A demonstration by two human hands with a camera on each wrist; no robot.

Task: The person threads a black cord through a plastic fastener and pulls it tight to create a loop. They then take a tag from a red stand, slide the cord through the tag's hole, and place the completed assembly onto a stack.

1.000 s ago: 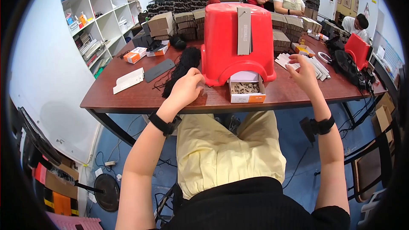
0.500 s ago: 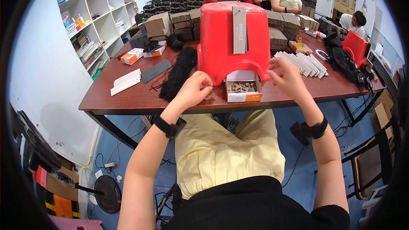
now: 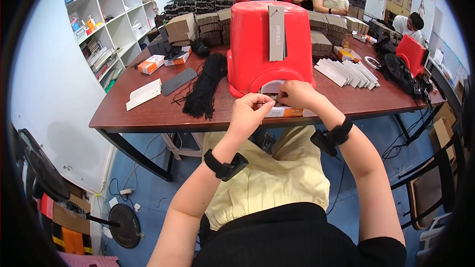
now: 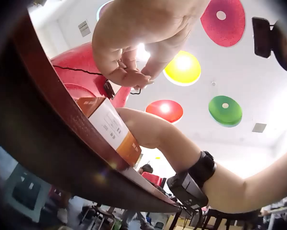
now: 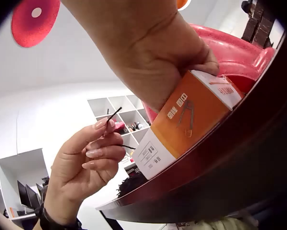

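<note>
A red stool (image 3: 252,44) seemingly overhangs the box (image 3: 287,112).

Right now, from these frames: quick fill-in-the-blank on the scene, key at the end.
1. The left hand pinches a thin cord that is ____ in color.
2. The right hand dips into the orange-and-____ box.
3. The largest word on the hanging tag is ____.
4. In the head view, the fanned pale strips lie to the red stool's ____.

Missing words: black; white; ORIGINALS; right.
</note>
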